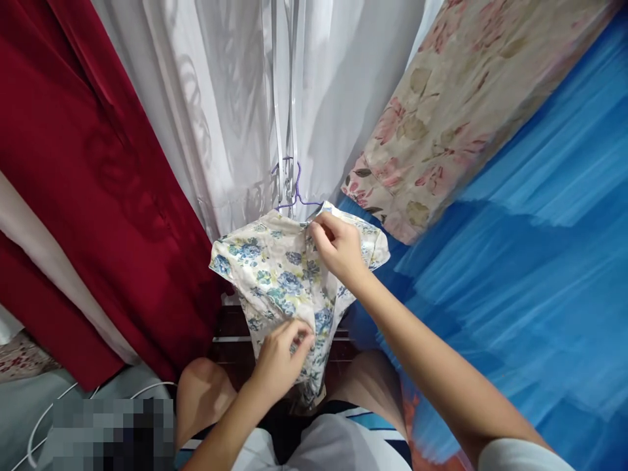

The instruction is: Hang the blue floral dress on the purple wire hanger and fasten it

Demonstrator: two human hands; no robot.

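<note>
A white short-sleeved blouse (289,281) with blue flowers hangs in front of me on a purple wire hanger (297,190). At its neckline, my right hand (340,248) is closed, thumb and fingers pinching the top of the front edge. Lower down, my left hand (284,358) is curled closed against the front of the blouse, its fingertips pinched at the cloth of the front edge. Any button under the fingers is too small to make out. The lower hem falls between my knees.
White straps (277,85) run down to the hanger before a white curtain (220,85). Dark red cloth (98,163) hangs at left. A pink-flowered cloth (441,124) and blue tulle (515,281) hang at right. White cable (42,418) lies at lower left.
</note>
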